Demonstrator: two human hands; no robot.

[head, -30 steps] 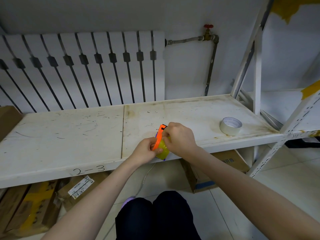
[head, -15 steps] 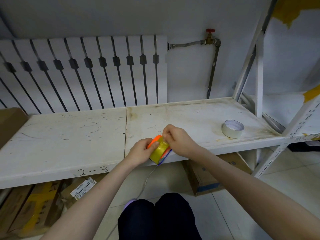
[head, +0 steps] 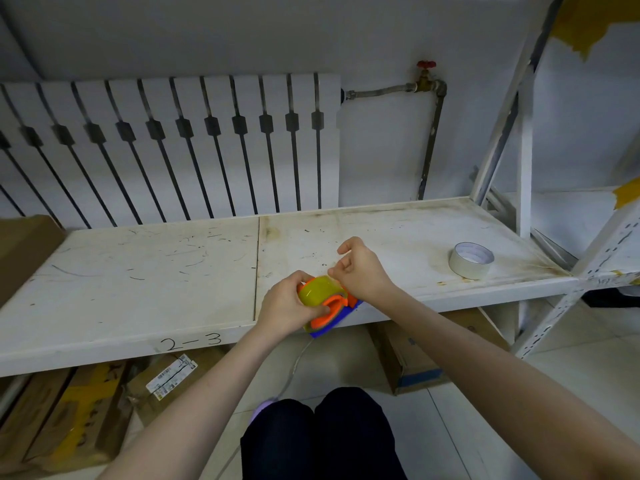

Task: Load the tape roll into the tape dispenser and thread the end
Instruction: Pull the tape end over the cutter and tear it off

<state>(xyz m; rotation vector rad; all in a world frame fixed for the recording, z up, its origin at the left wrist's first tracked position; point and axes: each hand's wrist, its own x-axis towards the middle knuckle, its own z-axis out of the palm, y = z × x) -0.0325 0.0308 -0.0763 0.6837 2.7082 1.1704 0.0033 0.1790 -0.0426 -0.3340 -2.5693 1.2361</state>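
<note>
An orange and blue tape dispenser [head: 333, 315] with a yellow tape roll [head: 317, 291] seated in it hangs just over the front edge of the white shelf [head: 138, 271]. My left hand [head: 287, 308] wraps around the roll and dispenser from the left. My right hand [head: 360, 268] sits at the roll's upper right, thumb and forefinger pinched together at the roll's edge, apparently on the thin tape end, which is too clear to make out. The other fingers curl upward.
A second, white tape roll [head: 471, 259] lies flat on the shelf at the right. A radiator [head: 173, 143] and a pipe with a red valve [head: 426, 69] stand behind. Cardboard boxes [head: 412, 355] sit under the shelf. A white rack upright [head: 524, 161] rises at right.
The dispenser has turned so the yellow roll now faces up. My right hand has lifted up and away to the right of the roll, fingers pinched.
</note>
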